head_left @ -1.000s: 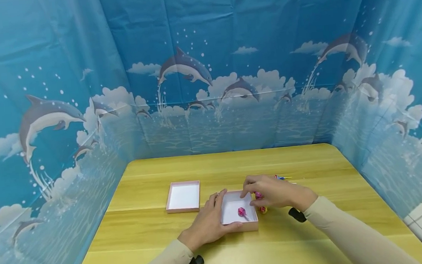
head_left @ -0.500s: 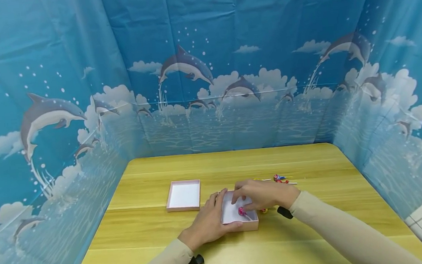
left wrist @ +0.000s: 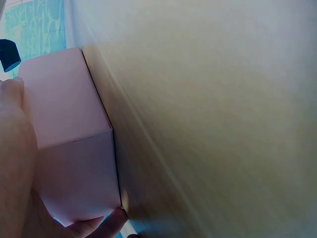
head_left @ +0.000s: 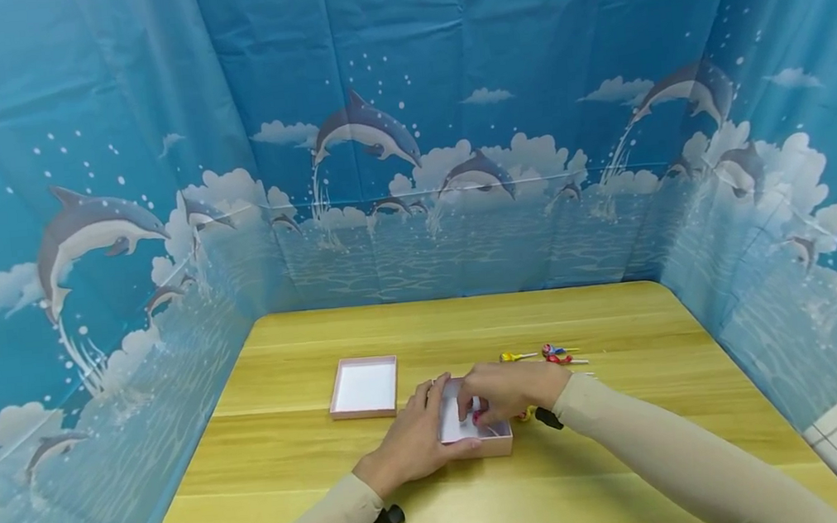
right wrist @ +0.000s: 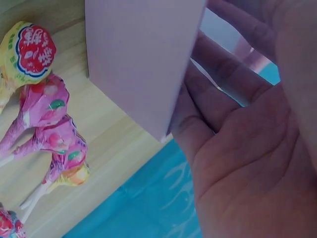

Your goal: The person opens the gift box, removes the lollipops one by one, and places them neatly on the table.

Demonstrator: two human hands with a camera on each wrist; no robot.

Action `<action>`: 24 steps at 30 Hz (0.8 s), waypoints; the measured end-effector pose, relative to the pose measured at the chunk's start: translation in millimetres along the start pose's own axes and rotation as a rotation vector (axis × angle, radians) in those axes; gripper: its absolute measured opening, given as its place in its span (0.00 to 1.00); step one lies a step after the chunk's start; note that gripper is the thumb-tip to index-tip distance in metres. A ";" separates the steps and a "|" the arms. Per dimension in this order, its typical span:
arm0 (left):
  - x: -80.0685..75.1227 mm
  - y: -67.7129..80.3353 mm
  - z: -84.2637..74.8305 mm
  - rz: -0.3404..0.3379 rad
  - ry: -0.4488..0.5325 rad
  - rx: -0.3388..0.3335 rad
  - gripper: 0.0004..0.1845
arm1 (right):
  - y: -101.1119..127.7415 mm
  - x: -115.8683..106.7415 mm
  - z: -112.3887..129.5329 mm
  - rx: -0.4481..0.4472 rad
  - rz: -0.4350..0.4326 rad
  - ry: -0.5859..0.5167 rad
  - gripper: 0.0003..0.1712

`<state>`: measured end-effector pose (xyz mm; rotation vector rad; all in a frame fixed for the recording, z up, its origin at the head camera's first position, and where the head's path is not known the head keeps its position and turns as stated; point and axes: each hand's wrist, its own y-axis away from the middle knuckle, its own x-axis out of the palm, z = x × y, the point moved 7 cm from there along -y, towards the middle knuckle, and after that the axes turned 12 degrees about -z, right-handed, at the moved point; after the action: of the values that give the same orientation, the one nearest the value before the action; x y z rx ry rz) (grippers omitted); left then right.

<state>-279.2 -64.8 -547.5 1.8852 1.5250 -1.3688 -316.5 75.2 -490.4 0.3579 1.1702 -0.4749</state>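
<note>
Head view: left hand [head_left: 410, 449] gripped pink box [head_left: 496, 446] (worktop-borne); right hand [head_left: 508, 388] curled inside, contents hidden.

Right hand [head_left: 508, 391] deeper into box [head_left: 495, 439], seemingly.

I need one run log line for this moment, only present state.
left hand: holds box | right hand: over box, fingers inside | lid: left of box | lollipops: on table

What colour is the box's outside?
Pale pink box, clearest in the left wrist view.
</note>
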 end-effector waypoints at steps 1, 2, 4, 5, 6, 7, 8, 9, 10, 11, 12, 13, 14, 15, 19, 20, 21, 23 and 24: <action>-0.6 -0.5 -0.1 -0.003 -0.003 0.002 0.64 | -0.9 0.7 -0.8 0.009 0.006 -0.005 0.09; -0.8 -0.7 -0.1 -0.004 -0.007 0.004 0.64 | -1.7 1.8 -1.9 0.020 0.012 -0.010 0.08; -1.1 -1.0 -0.3 -0.006 -0.013 0.004 0.64 | -2.4 3.2 -3.3 0.046 0.019 -0.023 0.08; -1.1 -1.0 -0.3 -0.007 -0.015 0.003 0.64 | -2.5 3.6 -3.4 0.051 0.020 -0.028 0.07; -1.0 -0.8 -0.3 -0.008 -0.018 0.004 0.64 | -2.7 4.1 -3.8 0.058 0.019 -0.033 0.07; -0.9 -0.7 -0.4 -0.009 -0.019 0.004 0.64 | -2.8 4.2 -4.0 0.062 0.018 -0.040 0.06; -0.8 -0.6 -0.4 -0.009 -0.017 0.004 0.64 | -3.1 4.7 -4.3 0.061 0.016 -0.044 0.06; -0.9 -0.4 -0.5 -0.010 -0.014 0.004 0.64 | -3.3 4.7 -4.4 0.058 0.013 -0.049 0.06; -0.9 -0.4 -0.5 -0.010 -0.010 0.003 0.64 | -3.5 4.8 -4.6 0.051 0.008 -0.052 0.05; -0.9 -0.2 -0.5 -0.010 -0.008 0.003 0.64 | -3.8 4.6 -4.6 0.040 0.002 -0.055 0.05; -0.9 -0.1 -0.5 -0.009 -0.006 0.003 0.64 | -4.0 4.3 -4.4 0.029 -0.005 -0.056 0.05; -1.0 -0.1 -0.6 -0.008 -0.003 0.002 0.64 | -4.3 4.1 -4.4 0.018 -0.013 -0.056 0.06; -0.9 -0.3 -0.4 -0.006 -0.001 0.000 0.64 | -4.6 3.6 -4.5 0.007 -0.024 -0.056 0.06; -1.0 -0.3 -0.4 -0.006 -0.001 0.001 0.64 | -4.7 2.9 -4.7 0.000 -0.034 -0.060 0.06; -0.6 -0.5 0.2 -0.004 -0.008 0.001 0.65 | -4.0 0.6 -5.4 -0.008 -0.067 -0.074 0.07; -0.5 -0.3 0.3 -0.004 -0.011 0.001 0.65 | -3.4 -0.2 -5.3 -0.005 -0.074 -0.083 0.07; -0.4 -0.1 0.3 -0.005 -0.014 0.003 0.65 | -2.5 -1.0 -5.1 -0.003 -0.081 -0.088 0.07; -0.5 0.2 0.6 -0.004 -0.015 0.002 0.65 | -1.0 -3.1 -4.0 -0.005 -0.099 -0.090 0.07; -0.5 0.2 0.9 -0.003 -0.016 0.003 0.65 | -0.1 -4.3 -3.6 -0.004 -0.107 -0.091 0.07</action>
<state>-279.4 -65.8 -547.5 1.8700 1.5199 -1.3843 -320.7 77.6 -487.7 0.2679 1.1055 -0.5763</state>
